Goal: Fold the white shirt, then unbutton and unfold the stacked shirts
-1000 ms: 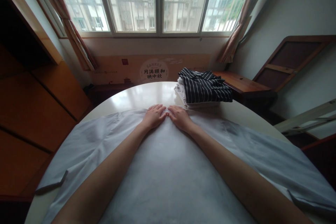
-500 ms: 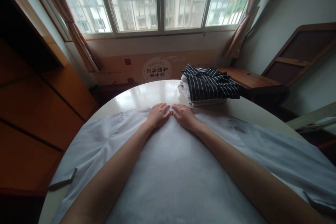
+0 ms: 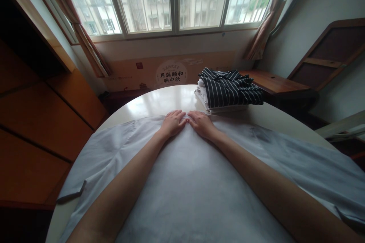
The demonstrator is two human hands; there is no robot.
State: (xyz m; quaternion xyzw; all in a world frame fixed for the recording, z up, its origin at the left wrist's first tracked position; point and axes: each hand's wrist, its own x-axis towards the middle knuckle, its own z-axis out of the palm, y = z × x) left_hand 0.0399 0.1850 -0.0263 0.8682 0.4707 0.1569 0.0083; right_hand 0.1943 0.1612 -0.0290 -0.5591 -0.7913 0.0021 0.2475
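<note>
A white shirt (image 3: 188,174) lies spread across the round table, with its collar end away from me and its sleeves out to both sides. My left hand (image 3: 173,123) rests flat on the far edge of the shirt, just left of the middle. Beside it, my right hand (image 3: 201,123) lies flat on the same edge, and the thumbs almost meet. Both hands have their fingers stretched forward over the cloth. The collar is partly hidden under them.
Folded clothes with a black-and-white striped shirt (image 3: 228,87) on top are stacked at the table's back right. The white tabletop (image 3: 159,100) shows beyond my hands. A wooden bench (image 3: 276,82) stands behind right, orange cabinets (image 3: 42,121) at left, windows ahead.
The view has shifted very slightly. Both hands stay on the far edge of the shirt, and the shirt lies as before.
</note>
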